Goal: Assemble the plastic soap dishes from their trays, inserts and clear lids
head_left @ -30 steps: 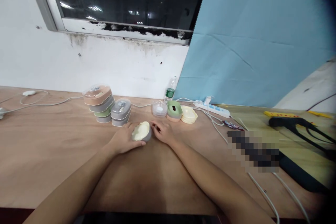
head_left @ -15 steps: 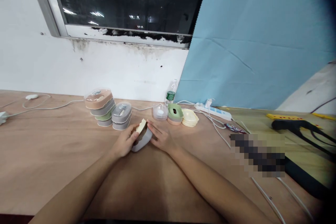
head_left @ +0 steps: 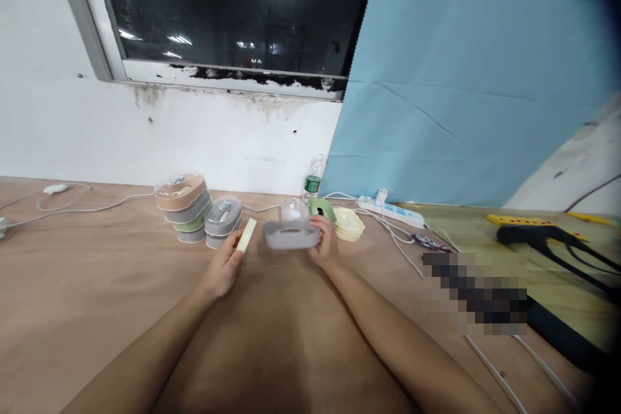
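Observation:
My left hand [head_left: 223, 266] is closed on a thin cream-coloured piece [head_left: 247, 236], seen edge-on and tilted. My right hand [head_left: 326, 244] grips the right end of a grey oval lid [head_left: 291, 237], blurred by motion and raised over the table, with a slot-like opening in its top. Cream piece and grey lid are apart. Behind the lid are clear covers [head_left: 294, 208] and a green oval lid [head_left: 321, 208], partly hidden by my right hand. To its right sits a stack of wavy-edged cream pieces [head_left: 348, 225].
Left of my hands stand a tall stack of peach, grey and green oval boxes [head_left: 182, 197] and a shorter grey stack [head_left: 223, 220]. A plastic bottle [head_left: 313, 181] and a power strip [head_left: 394, 212] are near the wall. White cables and a black strap [head_left: 557, 320] lie right.
My hands have moved apart. The grey lid has come away from the cream piece and gone right and up in my right hand; the cream piece stays in my left.

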{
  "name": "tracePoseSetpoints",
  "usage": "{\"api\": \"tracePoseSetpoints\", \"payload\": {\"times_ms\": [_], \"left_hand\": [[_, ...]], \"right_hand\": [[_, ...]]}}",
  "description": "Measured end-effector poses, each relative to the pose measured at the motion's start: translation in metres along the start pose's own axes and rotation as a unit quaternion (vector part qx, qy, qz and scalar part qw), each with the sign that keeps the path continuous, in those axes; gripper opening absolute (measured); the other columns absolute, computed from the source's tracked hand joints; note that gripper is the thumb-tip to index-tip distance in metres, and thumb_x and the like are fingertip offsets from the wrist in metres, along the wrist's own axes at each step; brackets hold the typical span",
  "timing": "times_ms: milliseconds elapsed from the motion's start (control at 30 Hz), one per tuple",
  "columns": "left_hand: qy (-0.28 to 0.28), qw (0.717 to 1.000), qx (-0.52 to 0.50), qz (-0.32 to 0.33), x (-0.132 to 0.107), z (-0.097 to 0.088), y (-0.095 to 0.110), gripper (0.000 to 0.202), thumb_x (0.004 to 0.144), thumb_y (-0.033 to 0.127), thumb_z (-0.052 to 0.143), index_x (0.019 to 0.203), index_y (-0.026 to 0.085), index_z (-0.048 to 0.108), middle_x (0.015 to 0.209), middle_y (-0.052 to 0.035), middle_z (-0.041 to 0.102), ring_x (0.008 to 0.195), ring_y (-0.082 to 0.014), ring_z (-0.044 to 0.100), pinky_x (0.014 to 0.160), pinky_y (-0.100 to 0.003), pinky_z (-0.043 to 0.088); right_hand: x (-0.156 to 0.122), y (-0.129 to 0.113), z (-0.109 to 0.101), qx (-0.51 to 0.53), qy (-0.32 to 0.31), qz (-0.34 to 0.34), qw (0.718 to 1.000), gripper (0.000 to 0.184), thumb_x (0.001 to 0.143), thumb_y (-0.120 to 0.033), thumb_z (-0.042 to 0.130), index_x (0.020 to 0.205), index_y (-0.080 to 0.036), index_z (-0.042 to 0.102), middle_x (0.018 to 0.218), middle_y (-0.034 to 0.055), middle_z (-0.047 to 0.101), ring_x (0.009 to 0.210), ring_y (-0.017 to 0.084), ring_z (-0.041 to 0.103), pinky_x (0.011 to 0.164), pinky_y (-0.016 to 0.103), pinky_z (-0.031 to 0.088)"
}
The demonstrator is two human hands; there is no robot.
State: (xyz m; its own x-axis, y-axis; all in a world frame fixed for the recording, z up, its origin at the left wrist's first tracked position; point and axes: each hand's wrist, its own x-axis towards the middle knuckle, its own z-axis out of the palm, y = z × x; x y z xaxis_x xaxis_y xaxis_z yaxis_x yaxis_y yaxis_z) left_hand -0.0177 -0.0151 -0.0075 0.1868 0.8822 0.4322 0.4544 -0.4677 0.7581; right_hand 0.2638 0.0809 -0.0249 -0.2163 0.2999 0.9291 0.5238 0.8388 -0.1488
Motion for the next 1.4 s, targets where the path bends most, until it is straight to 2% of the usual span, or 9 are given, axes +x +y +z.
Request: {"api": "tracePoseSetpoints", "payload": {"times_ms": [67, 167, 333, 600, 700, 967, 1233, 1333, 1400], "left_hand": [[-0.012, 1.0, -0.012, 0.022, -0.001, 0.0, -0.001, 0.072, 0.088, 0.068, 0.027, 0.138, 0.017, 0.038, 0.137, -0.0145, 0.049, 0.12, -0.0317, 0.049, 0.1, -0.044, 0.039], [-0.056, 0.997, 0.0, 0.048, -0.002, 0.001, -0.001, 0.071, 0.087, 0.065, 0.038, 0.139, 0.016, 0.037, 0.14, -0.0153, 0.046, 0.123, -0.0318, 0.047, 0.102, -0.043, 0.037], [-0.116, 0.986, 0.071, 0.092, -0.004, 0.004, 0.003, 0.071, 0.084, 0.061, 0.047, 0.14, 0.019, 0.037, 0.139, -0.0142, 0.047, 0.122, -0.031, 0.048, 0.101, -0.043, 0.037], [-0.131, 0.981, 0.093, 0.109, -0.003, 0.004, 0.003, 0.069, 0.084, 0.06, 0.048, 0.139, 0.019, 0.038, 0.137, -0.0133, 0.048, 0.119, -0.03, 0.049, 0.1, -0.043, 0.039], [-0.136, 0.981, 0.092, 0.105, -0.003, 0.003, 0.003, 0.069, 0.084, 0.061, 0.047, 0.139, 0.02, 0.038, 0.137, -0.0133, 0.049, 0.119, -0.0301, 0.049, 0.099, -0.043, 0.04], [-0.15, 0.979, 0.088, 0.108, -0.003, 0.004, 0.006, 0.07, 0.084, 0.061, 0.049, 0.14, 0.021, 0.037, 0.139, -0.0126, 0.047, 0.122, -0.0303, 0.048, 0.101, -0.045, 0.038], [-0.149, 0.978, 0.095, 0.107, -0.002, 0.003, 0.007, 0.07, 0.083, 0.059, 0.05, 0.14, 0.021, 0.038, 0.139, -0.0131, 0.048, 0.121, -0.0313, 0.049, 0.101, -0.046, 0.039], [-0.14, 0.98, 0.103, 0.095, -0.002, 0.003, 0.009, 0.069, 0.082, 0.057, 0.053, 0.139, 0.021, 0.04, 0.138, -0.0132, 0.049, 0.121, -0.032, 0.049, 0.1, -0.046, 0.04], [-0.127, 0.982, 0.114, 0.08, -0.002, 0.004, 0.009, 0.069, 0.08, 0.056, 0.056, 0.137, 0.021, 0.042, 0.136, -0.013, 0.051, 0.12, -0.0317, 0.051, 0.099, -0.045, 0.042]], "right_hand": [[0.002, 0.021, -0.011, -0.045, 0.073, 0.064, 0.994, 0.039, 0.073, -0.017, 0.051, 0.111, -0.02, 0.047, 0.106, 0.0112, 0.056, 0.101, 0.025, 0.056, 0.084, 0.043, 0.049], [0.0, 0.05, -0.032, -0.139, 0.143, 0.166, 0.966, 0.031, 0.075, -0.019, 0.05, 0.106, -0.017, 0.052, 0.102, 0.0114, 0.054, 0.098, 0.024, 0.053, 0.079, 0.039, 0.048], [-0.011, 0.071, -0.052, -0.206, 0.152, 0.236, 0.937, 0.036, 0.08, -0.022, 0.049, 0.114, -0.014, 0.054, 0.106, 0.0132, 0.051, 0.097, 0.024, 0.051, 0.083, 0.04, 0.046], [-0.007, 0.05, -0.022, -0.219, -0.039, 0.171, 0.96, 0.041, 0.088, -0.032, 0.048, 0.126, -0.018, 0.056, 0.105, 0.012, 0.051, 0.099, 0.025, 0.05, 0.089, 0.041, 0.044], [-0.005, 0.047, -0.016, -0.228, -0.073, 0.152, 0.959, 0.038, 0.09, -0.03, 0.046, 0.123, -0.018, 0.06, 0.101, 0.0117, 0.053, 0.097, 0.025, 0.049, 0.088, 0.04, 0.043], [-0.009, 0.05, -0.021, -0.236, -0.069, 0.151, 0.958, 0.035, 0.089, -0.021, 0.044, 0.117, -0.019, 0.066, 0.099, 0.0106, 0.053, 0.094, 0.023, 0.049, 0.086, 0.039, 0.041], [-0.004, 0.042, -0.021, -0.247, -0.041, 0.146, 0.957, 0.034, 0.087, -0.025, 0.049, 0.117, -0.02, 0.065, 0.106, 0.0116, 0.054, 0.099, 0.026, 0.051, 0.087, 0.044, 0.043], [-0.003, 0.029, -0.019, -0.213, -0.014, 0.106, 0.971, 0.035, 0.086, -0.025, 0.051, 0.12, -0.019, 0.06, 0.109, 0.0125, 0.053, 0.101, 0.026, 0.052, 0.089, 0.045, 0.046], [-0.003, 0.013, -0.015, -0.169, -0.019, 0.046, 0.984, 0.038, 0.085, -0.024, 0.054, 0.123, -0.019, 0.056, 0.109, 0.0123, 0.053, 0.101, 0.025, 0.054, 0.088, 0.044, 0.048]]}}
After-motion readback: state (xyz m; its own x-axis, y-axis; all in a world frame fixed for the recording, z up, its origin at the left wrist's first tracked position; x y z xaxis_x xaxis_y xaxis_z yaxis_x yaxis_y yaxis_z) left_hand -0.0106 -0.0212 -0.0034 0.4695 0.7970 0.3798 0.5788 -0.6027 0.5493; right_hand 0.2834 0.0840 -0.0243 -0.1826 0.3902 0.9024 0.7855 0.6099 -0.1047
